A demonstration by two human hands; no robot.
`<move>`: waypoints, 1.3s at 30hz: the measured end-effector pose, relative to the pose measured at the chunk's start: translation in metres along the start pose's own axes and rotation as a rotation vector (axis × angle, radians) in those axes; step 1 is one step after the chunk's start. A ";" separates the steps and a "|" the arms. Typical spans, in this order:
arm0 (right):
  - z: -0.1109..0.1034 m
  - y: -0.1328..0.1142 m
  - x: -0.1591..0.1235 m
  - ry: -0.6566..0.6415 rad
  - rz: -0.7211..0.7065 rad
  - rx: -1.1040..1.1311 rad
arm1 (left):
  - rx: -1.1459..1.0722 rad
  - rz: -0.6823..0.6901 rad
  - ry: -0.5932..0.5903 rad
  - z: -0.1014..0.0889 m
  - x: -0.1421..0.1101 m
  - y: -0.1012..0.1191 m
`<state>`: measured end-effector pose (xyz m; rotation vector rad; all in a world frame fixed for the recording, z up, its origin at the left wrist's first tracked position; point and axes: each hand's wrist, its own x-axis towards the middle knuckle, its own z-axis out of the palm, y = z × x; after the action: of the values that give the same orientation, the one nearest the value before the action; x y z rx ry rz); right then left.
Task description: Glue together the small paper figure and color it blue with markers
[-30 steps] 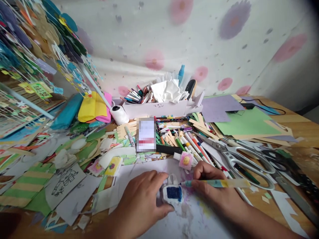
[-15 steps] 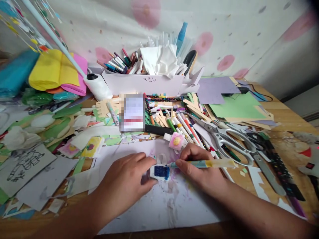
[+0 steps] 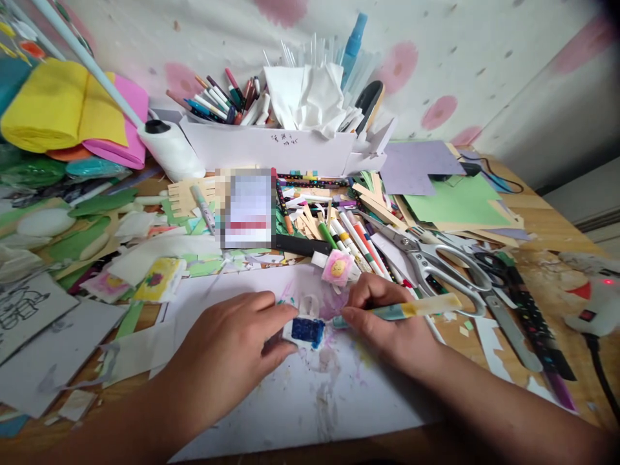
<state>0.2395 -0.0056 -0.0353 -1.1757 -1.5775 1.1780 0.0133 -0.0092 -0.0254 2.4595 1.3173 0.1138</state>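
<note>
My left hand (image 3: 227,339) pinches the left edge of a small white piece (image 3: 287,333) between thumb and fingers. A dark blue rectangle covers most of its face, and a pale loop stands at its top. My right hand (image 3: 387,326) grips a slim blue-and-yellow marker (image 3: 419,306) like a pen. The marker's tip lies just right of the blue patch; I cannot tell whether it touches. Beneath both hands is a stained white paper sheet (image 3: 261,407). A pink square with a yellow figure (image 3: 338,267) lies just above my right hand.
Large scissors (image 3: 448,268) and several loose markers (image 3: 356,242) lie at the right. A phone with a blurred screen (image 3: 249,210) leans behind the sheet. Further back stand a white thread spool (image 3: 172,152) and a white box of pens and tissues (image 3: 271,148). Paper scraps cover the left.
The view has tilted down and shifted, so things sit higher and further left. The marker's tip has drawn slightly away from the white piece's top right to its right side, its back end raised.
</note>
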 end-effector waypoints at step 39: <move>0.000 0.002 -0.003 -0.057 -0.038 -0.041 | -0.024 0.063 -0.057 -0.003 0.005 -0.008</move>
<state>0.2405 -0.0080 -0.0370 -1.1425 -1.6664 1.1693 0.0092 -0.0007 -0.0261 2.4659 1.2087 0.0740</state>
